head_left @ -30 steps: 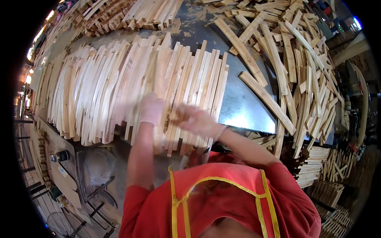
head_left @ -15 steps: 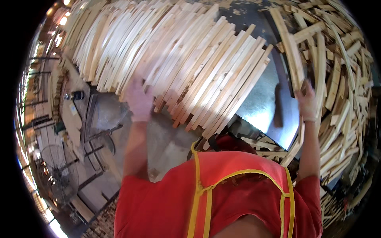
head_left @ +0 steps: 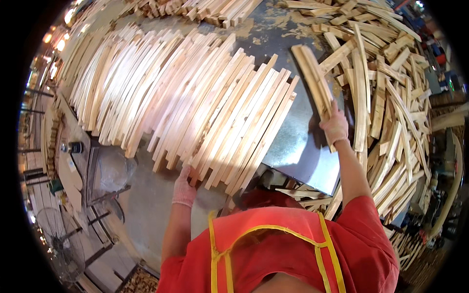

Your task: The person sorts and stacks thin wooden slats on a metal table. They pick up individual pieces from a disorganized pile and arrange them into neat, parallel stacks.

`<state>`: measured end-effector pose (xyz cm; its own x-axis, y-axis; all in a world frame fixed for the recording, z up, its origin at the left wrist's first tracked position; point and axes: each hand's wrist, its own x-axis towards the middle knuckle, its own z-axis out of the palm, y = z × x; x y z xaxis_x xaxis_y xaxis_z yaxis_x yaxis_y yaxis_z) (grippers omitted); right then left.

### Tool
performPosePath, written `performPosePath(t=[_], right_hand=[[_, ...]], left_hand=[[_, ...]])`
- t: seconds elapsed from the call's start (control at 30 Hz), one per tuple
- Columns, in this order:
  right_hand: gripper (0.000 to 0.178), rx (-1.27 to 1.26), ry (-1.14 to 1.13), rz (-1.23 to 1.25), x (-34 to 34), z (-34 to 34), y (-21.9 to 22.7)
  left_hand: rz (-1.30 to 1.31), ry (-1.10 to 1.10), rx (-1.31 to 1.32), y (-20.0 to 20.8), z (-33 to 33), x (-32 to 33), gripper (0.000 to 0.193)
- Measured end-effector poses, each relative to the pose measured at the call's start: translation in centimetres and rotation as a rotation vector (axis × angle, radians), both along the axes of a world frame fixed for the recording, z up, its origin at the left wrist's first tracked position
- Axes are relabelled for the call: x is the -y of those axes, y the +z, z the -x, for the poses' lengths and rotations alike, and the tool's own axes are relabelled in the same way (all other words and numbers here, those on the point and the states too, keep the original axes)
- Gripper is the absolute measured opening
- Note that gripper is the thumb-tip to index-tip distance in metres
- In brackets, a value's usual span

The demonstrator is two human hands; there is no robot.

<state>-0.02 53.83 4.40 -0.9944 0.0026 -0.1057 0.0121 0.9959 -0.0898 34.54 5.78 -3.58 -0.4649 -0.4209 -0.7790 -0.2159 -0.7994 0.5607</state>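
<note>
A broad row of pale wooden strips [head_left: 215, 112] lies side by side on a metal table [head_left: 288, 141], their ends uneven. My left hand [head_left: 184, 189], in a light glove, is at the near end of the row. Its fingers close around the end of a strip there, partly hidden by the wood. To the right of the row, my gloved right hand [head_left: 335, 128] grips a wooden board [head_left: 311, 75] near its lower end. The board slants away to the far left; a line along it leaves unclear whether it is one piece or two.
On the right lies a big jumbled heap of wooden pieces [head_left: 391, 97]. Another stack of strips [head_left: 210, 10] sits at the far side, beside scattered sawdust [head_left: 283, 24]. At left are a side bench [head_left: 71, 166] with a dark jar-like object [head_left: 73, 147] and a wire-guard fan [head_left: 56, 239].
My view has shifted, bringing the far stack into sight. My left hand went from a blur above the strips to their near ends. My right hand now holds the board.
</note>
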Motion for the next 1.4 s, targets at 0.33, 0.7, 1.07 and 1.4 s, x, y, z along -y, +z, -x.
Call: performPosePath(t=[0.33, 0.7, 1.07, 1.4], right_hand=[[0.101, 0.249, -0.132, 0.130, 0.6, -16.9, -1.5], [0.104, 0.080, -0.259, 0.173, 3.5, -16.6, -4.3], [0.070, 0.529, -0.079, 0.812, 13.2, -17.7, -2.4], [0.094, 0.323, -0.194, 1.175, 11.9, -13.6, -4.7]], left_hand=[[0.331, -0.417, -0.206, 15.8, 2.4, 4.5, 0.051], [1.002, -1.510, 0.008, 15.3, 20.6, 2.9, 0.079], [2.321, -1.335, 0.516, 10.4, 12.5, 19.6, 0.066], [1.047, -0.323, 0.171, 4.4, -2.0, 2.7, 0.078]])
